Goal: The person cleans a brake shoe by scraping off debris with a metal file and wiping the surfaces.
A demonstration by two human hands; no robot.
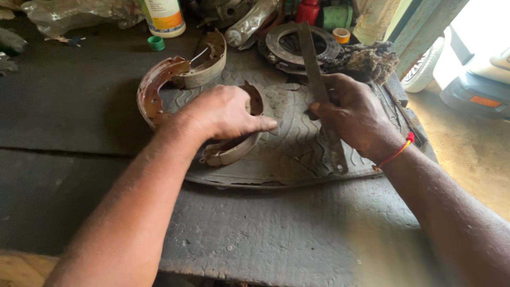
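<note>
1. Rust-stained metal marks the curved brake shoe [234, 146] that lies under the person's left hand [226, 112]; the hand rests on top of it with fingers loosely curled and the thumb stretched out to the right, pressing it down rather than gripping it.
2. That shoe sits on a worn, patterned rubber mat [289, 154] spread over the dark workbench [69, 106], near the middle of the view.
3. The right hand [353, 114] is closed around a long flat metal file [319, 87], which runs from beyond the fingers at the top down past the wrist; a red thread bracelet [397, 151] circles that wrist.
4. The file is just beside the shoe but not on it; whether it touches the mat cannot be told.
5. Two more brake shoes [175, 77] lie coupled at the mat's far left, apart from both hands and untouched.
6. As a judgement, the work looks early: the held shoe shows no freshly bright surface in this view, and the other pair waits.
7. Behind stand a clutch plate [303, 45], a white bottle [164, 16] and a green cap [155, 42].
</note>
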